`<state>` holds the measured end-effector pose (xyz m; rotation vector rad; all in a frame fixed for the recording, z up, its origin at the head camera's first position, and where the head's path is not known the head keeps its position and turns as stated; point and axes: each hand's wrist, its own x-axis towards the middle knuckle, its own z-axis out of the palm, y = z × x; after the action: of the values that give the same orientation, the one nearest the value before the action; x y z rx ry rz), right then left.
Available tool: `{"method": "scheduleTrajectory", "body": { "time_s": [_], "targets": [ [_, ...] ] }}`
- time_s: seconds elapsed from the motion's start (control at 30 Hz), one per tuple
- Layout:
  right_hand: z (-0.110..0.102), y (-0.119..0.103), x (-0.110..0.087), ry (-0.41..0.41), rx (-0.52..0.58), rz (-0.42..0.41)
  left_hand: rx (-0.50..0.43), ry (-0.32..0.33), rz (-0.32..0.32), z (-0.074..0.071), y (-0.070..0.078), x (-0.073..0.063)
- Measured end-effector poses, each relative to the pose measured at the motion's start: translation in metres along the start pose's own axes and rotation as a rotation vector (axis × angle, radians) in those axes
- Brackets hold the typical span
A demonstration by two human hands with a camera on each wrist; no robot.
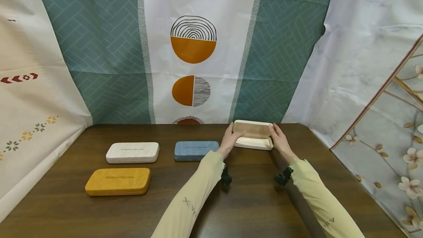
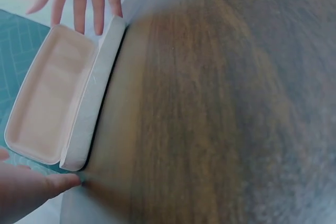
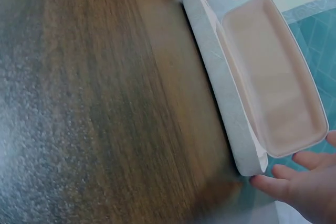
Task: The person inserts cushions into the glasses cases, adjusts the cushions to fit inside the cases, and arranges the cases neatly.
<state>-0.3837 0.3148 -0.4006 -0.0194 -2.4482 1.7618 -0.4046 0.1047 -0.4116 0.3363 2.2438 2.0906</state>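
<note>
A white eyeglass case [image 1: 253, 143] stands with its lid raised at the far right of the table, its beige lining [image 2: 55, 95] showing. At its left end is my left hand [image 1: 228, 141], thumb pointing over the case in the head view. My right hand [image 1: 280, 143] is at the opposite end, fingers straight and spread in the left wrist view. Both hands have their fingertips right at the case's ends, not curled round it. In the right wrist view the case's pale front wall [image 3: 223, 85] rests along the wood.
Three closed eyeglass cases lie on the dark wooden table [image 1: 251, 201]: a blue one [image 1: 196, 151] left of the hands, a white one [image 1: 132, 152] farther left, and a yellow one [image 1: 118, 181] nearer. A patterned curtain [image 1: 195, 72] hangs behind the far edge.
</note>
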Motion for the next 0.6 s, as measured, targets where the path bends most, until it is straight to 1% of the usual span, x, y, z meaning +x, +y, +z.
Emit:
{"method": "scheduleTrajectory", "body": {
  "time_s": [0.13, 0.23, 0.33, 0.47, 0.6],
  "targets": [
    [0.0007, 0.0016, -0.0007, -0.002, 0.03, 0.013, -0.034, -0.059, -0.026, -0.0004, 0.0006, -0.0009],
    [0.0021, 0.0022, -0.0012, 0.009, 0.023, 0.016, -0.046, -0.074, -0.03, -0.0002, 0.0, -0.0016],
    [0.0036, 0.0029, -0.002, 0.023, 0.015, 0.011, -0.04, -0.057, -0.027, 0.0012, -0.0004, -0.002],
    [0.0049, 0.0038, -0.0032, 0.045, 0.04, -0.002, -0.009, -0.026, -0.015, 0.0025, -0.0011, -0.003],
    [0.0064, 0.0051, -0.0036, 0.067, 0.052, -0.015, 0.012, -0.015, -0.01, 0.0014, 0.0, -0.0058]
  ]
}}
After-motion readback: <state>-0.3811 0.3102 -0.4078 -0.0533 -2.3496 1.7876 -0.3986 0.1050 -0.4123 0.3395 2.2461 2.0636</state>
